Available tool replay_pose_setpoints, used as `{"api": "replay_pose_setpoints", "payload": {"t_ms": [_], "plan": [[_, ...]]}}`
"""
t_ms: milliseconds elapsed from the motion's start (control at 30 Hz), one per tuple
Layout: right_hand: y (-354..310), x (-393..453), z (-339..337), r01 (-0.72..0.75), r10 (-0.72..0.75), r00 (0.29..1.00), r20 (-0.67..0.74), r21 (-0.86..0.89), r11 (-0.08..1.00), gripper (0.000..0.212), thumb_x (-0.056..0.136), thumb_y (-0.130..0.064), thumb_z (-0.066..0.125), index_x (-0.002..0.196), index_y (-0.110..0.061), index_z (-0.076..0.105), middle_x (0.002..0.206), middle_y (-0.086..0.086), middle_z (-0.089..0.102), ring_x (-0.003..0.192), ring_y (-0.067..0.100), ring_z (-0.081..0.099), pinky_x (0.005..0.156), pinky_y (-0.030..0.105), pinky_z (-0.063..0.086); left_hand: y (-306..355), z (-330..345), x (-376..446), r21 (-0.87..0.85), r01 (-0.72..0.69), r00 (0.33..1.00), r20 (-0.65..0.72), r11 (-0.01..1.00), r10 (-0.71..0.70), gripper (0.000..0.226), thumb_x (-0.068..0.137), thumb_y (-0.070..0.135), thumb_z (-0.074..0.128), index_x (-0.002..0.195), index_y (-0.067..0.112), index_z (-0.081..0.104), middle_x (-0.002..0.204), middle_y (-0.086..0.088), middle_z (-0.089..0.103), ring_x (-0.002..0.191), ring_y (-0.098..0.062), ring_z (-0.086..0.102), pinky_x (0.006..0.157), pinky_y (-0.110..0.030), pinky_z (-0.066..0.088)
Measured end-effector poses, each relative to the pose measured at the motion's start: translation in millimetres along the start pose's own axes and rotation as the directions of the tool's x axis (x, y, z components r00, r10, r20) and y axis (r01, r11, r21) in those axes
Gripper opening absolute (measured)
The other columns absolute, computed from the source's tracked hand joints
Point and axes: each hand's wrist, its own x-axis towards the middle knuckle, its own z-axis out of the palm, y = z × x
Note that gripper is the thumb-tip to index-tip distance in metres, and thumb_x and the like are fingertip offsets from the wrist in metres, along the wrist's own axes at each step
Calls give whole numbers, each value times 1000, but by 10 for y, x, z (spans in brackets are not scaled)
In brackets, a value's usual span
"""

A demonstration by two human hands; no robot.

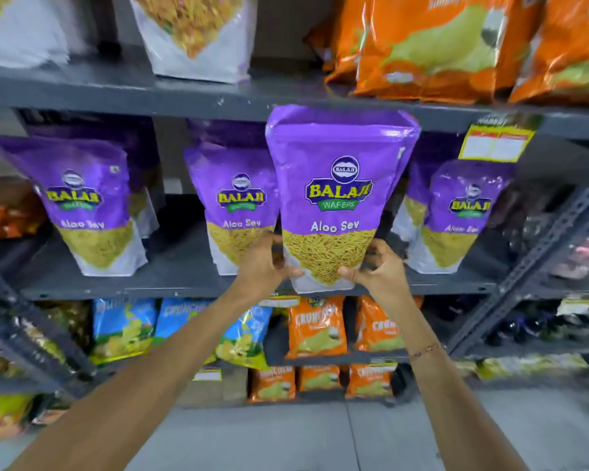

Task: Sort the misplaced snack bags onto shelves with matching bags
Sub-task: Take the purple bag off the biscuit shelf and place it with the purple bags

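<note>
I hold a purple Aloo Sev bag (337, 185) upright in front of the middle shelf (191, 283). My left hand (264, 263) grips its lower left corner and my right hand (376, 266) grips its lower right corner. Matching purple Aloo Sev bags stand on that shelf: one at the left (85, 205), one just behind the held bag's left side (235, 212), and one at the right (463, 215). The held bag's base is level with the shelf's front edge.
The top shelf carries white-based bags (198, 35) and orange bags (439, 45). Below are blue bags (126, 328) and orange bags (317, 328). A yellow price tag (497, 141) hangs at the right. A slanted grey rack upright (538, 263) stands at the right.
</note>
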Motion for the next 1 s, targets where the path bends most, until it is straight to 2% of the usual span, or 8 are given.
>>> {"api": "replay_pose_setpoints", "payload": {"t_ms": [100, 200, 267, 400, 533, 600, 833, 1000], "plan": [[357, 244, -155, -66, 67, 998, 3, -29, 997, 52, 60, -2, 84, 101, -16, 54, 87, 0, 67, 69, -8, 64, 61, 14, 51, -174, 377, 286, 7, 42, 999, 12, 999, -42, 55, 54, 12, 85, 86, 27, 42, 89, -13, 64, 87, -33, 65, 82, -48, 53], [657, 468, -275, -116, 116, 993, 0, -45, 992, 52, 59, -9, 86, 101, -18, 57, 89, 6, 69, 79, 18, 66, 70, 36, 54, -284, 678, 555, 4, 62, 998, 14, 998, -62, 61, 50, 20, 86, 95, 19, 44, 105, -22, 67, 93, -32, 67, 86, -50, 54], [806, 596, -331, -134, 134, 991, 2, -46, 990, 52, 58, -12, 87, 100, -21, 57, 88, 4, 70, 83, 27, 66, 75, 45, 55, -298, 805, 694, -3, 106, 994, 9, 994, -106, 56, 59, 6, 84, 99, 13, 45, 109, -22, 66, 90, -25, 65, 81, -38, 55], [995, 817, -379, -138, 139, 990, 19, -31, 990, 54, 60, -10, 86, 104, -14, 56, 90, 1, 70, 87, 27, 68, 77, 42, 56, -354, 972, 922, -15, 142, 990, 2, 990, -142, 50, 66, -4, 78, 104, 5, 47, 98, -11, 63, 86, -19, 62, 62, -8, 51], [1117, 958, -393, -153, 153, 986, 67, -7, 988, 54, 62, -7, 84, 107, -11, 54, 89, -8, 68, 77, 2, 66, 68, 23, 54, -400, 1067, 1042, -27, 140, 990, 21, 990, -139, 48, 69, -5, 75, 103, 9, 44, 99, -8, 61, 87, -19, 62, 62, -9, 50], [1189, 1000, -406, -166, 165, 983, 77, 6, 986, 57, 62, -5, 84, 110, -9, 53, 89, -8, 68, 79, 5, 66, 66, 17, 53, -410, 1111, 1066, -15, 137, 990, 24, 990, -137, 45, 72, -3, 74, 105, 8, 45, 99, -5, 60, 87, -16, 61, 62, -8, 50], [1300, 1092, -441, -163, 161, 982, 99, 5, 987, 69, 65, -14, 83, 124, -11, 48, 107, -5, 66, 106, 19, 64, 87, 36, 55, -425, 1227, 1110, -6, 96, 995, 12, 995, -96, 45, 79, -1, 68, 115, 1, 42, 106, -2, 59, 95, -13, 60, 67, -4, 50], [1279, 1128, -420, -144, 143, 985, 97, 1, 990, 67, 65, -17, 83, 122, -13, 47, 106, -11, 64, 105, 13, 63, 86, 28, 55, -421, 1199, 1189, 87, 78, 996, 31, 993, -81, 47, 80, 7, 69, 117, 5, 41, 120, -7, 61, 104, -17, 60, 88, -30, 51]]}}
